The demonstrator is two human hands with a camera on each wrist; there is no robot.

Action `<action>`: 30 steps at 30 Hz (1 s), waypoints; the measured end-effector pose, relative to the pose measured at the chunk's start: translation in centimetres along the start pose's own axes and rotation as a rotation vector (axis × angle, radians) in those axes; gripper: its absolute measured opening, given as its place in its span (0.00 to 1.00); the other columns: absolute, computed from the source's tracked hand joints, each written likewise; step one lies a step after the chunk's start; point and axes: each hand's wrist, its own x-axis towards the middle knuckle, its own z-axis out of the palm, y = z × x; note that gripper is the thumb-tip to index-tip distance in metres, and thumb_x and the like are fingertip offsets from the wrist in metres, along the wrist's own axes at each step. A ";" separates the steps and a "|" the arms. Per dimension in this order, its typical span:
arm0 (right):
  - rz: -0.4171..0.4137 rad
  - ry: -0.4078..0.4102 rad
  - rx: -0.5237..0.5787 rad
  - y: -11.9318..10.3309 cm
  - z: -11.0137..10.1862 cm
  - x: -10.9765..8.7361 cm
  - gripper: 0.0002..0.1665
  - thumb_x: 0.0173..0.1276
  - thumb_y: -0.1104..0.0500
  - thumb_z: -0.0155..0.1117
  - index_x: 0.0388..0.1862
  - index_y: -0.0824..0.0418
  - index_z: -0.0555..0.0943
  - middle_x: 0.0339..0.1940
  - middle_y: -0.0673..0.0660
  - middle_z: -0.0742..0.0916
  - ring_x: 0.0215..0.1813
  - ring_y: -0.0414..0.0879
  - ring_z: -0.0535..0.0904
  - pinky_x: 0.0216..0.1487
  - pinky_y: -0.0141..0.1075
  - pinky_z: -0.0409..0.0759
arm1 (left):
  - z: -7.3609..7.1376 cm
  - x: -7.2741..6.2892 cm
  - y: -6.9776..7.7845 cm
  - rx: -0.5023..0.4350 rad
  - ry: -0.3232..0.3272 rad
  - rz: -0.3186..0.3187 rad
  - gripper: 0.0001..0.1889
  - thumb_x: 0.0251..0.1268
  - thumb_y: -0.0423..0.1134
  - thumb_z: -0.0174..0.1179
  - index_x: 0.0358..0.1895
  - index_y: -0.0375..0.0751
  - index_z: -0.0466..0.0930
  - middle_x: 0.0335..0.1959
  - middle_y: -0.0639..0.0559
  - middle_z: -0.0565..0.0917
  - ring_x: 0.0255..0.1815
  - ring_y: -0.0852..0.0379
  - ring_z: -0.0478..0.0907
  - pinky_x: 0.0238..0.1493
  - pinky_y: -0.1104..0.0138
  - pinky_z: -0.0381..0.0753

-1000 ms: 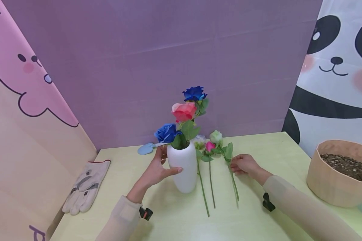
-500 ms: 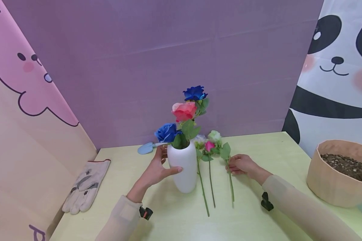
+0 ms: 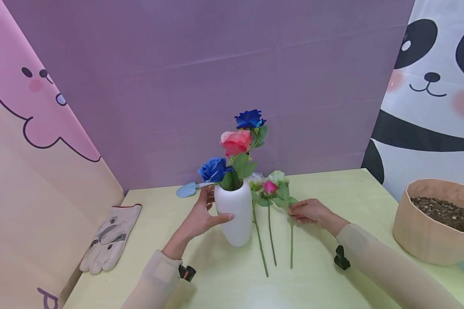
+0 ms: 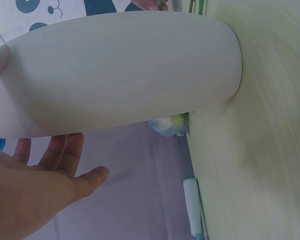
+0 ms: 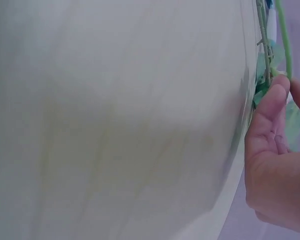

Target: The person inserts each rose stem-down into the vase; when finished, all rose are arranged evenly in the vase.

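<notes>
A white vase stands upright on the table, and my left hand holds it from the left, thumb across its front. In it are a lower blue rose, a coral-pink rose and a taller blue rose. My right hand pinches the green stem of a pale green-white flower, just below its leaves. Left of that stem lie a small magenta flower and a whitish flower, the latter partly behind the vase.
A light-blue toy trowel lies behind the vase, its handle partly hidden. On the left rests a grey-white work glove. A tan planter with soil stands at the right table edge. A purple cloth backdrop borders the table's back.
My right hand has moved slightly left and now pinches the pale flower's stem. That stem has shifted left and stands more upright in view. The left hand and vase have stayed put.
</notes>
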 end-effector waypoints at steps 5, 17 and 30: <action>0.023 -0.028 0.005 -0.1 0.0 0.2 0.16 0.70 0.61 0.65 0.51 0.71 0.79 0.30 0.49 0.88 0.31 0.35 0.84 0.35 0.28 0.85 | 0.0 -0.1 0.0 -0.002 -0.004 0.002 0.51 0.50 0.54 0.76 0.73 0.53 0.51 0.68 0.50 0.67 0.71 0.48 0.66 0.77 0.41 0.59; 0.010 -0.104 0.062 -0.8 -0.1 -0.2 0.25 0.71 0.60 0.65 0.60 0.74 0.73 0.37 0.52 0.88 0.37 0.37 0.85 0.41 0.28 0.86 | 0.0 0.0 0.1 -0.005 -0.003 0.005 0.51 0.50 0.54 0.76 0.73 0.53 0.51 0.69 0.50 0.66 0.71 0.47 0.66 0.77 0.41 0.59; -0.079 -0.111 0.191 -2.3 -0.3 -0.9 0.14 0.72 0.64 0.62 0.52 0.69 0.72 0.40 0.51 0.88 0.38 0.38 0.86 0.43 0.27 0.86 | 0.0 -0.1 0.0 0.002 0.000 -0.002 0.51 0.49 0.55 0.77 0.72 0.52 0.52 0.68 0.49 0.67 0.72 0.47 0.66 0.78 0.41 0.58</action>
